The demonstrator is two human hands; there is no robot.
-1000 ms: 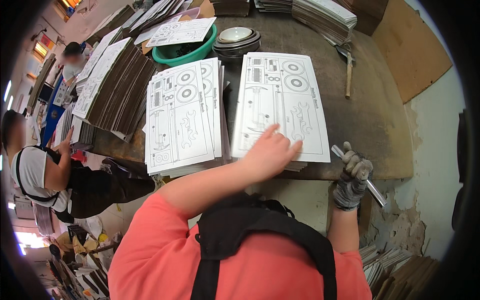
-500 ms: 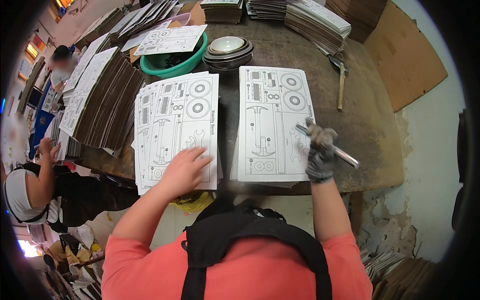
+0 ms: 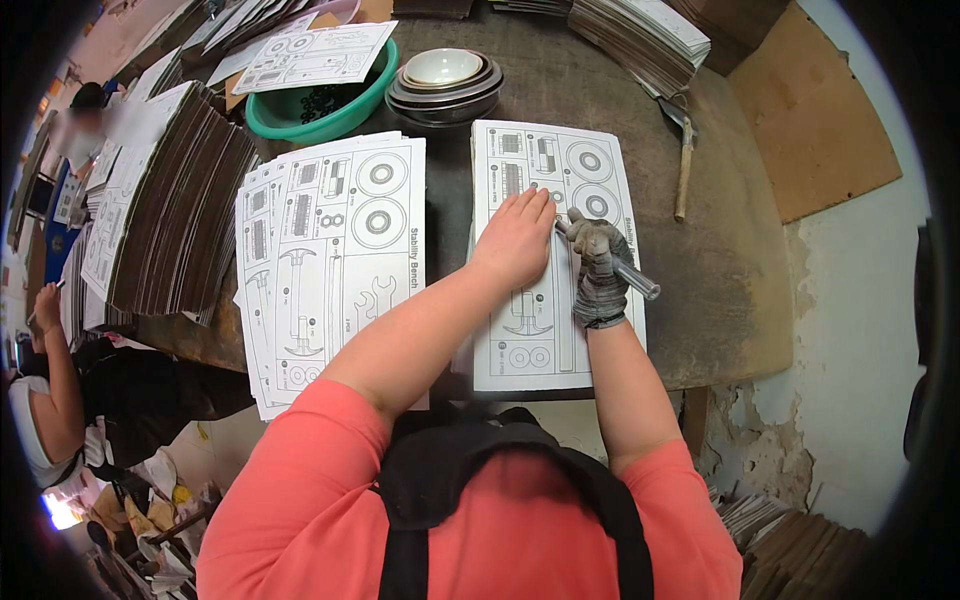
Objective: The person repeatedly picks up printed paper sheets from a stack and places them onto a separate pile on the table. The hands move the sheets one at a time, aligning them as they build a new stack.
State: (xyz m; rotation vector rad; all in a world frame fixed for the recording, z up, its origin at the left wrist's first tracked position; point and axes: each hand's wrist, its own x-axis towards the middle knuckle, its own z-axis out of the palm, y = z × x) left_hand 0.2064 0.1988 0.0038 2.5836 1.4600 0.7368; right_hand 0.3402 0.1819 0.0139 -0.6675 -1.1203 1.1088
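Observation:
My bare left hand (image 3: 516, 240) lies flat on the right-hand stack of printed cards (image 3: 505, 335), fingers stretched toward the stack's middle. Beside it, my right hand (image 3: 599, 268) in a dirty grey glove grips a silver metal rod-shaped tool (image 3: 637, 279). The tool's thin end points up-left, close to my left fingertips, and its thick end sticks out to the right. Whether the tip touches the top card I cannot tell. To the left, a slightly fanned pile of the same printed cards (image 3: 345, 230) lies under my left forearm's outer side.
A green basin (image 3: 300, 130) with small black pieces and a card across it stands behind, next to nested bowls (image 3: 445, 85). Tall card stacks (image 3: 170, 200) line the left and back. A wooden-handled tool (image 3: 684, 170) lies at right. Another person (image 3: 50, 400) works at far left.
My left hand has moved from the left pile onto the right stack. My right hand has shifted left and slightly up with the metal tool, close to my left fingers.

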